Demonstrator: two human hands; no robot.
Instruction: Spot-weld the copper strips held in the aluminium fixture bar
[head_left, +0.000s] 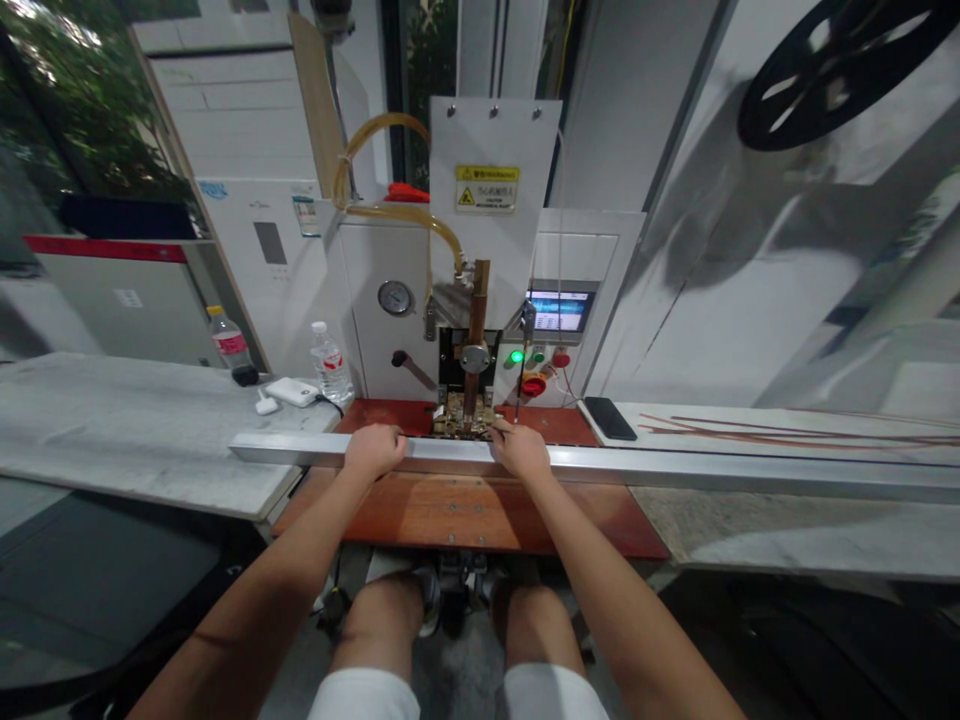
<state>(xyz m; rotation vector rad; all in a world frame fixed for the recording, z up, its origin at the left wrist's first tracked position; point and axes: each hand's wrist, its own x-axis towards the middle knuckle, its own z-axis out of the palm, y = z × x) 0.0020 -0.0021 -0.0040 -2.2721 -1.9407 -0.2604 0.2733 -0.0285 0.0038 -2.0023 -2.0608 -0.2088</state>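
A long aluminium bar [675, 468] lies across the bench in front of a white press machine [487, 250]. My left hand [373, 449] rests closed on the bar just left of the machine's copper head [475, 340]. My right hand [519, 448] grips the bar just right of it, fingers curled by the small brass fixture [461, 418]. Both hands sit on the red-brown work plate [465, 505].
Two water bottles [330, 362] and a white charger [291, 391] stand at the left on the marble top. A black phone [609, 417] and thin copper rods [795, 430] lie at the right. My knees and a foot pedal [454, 580] are below the bench.
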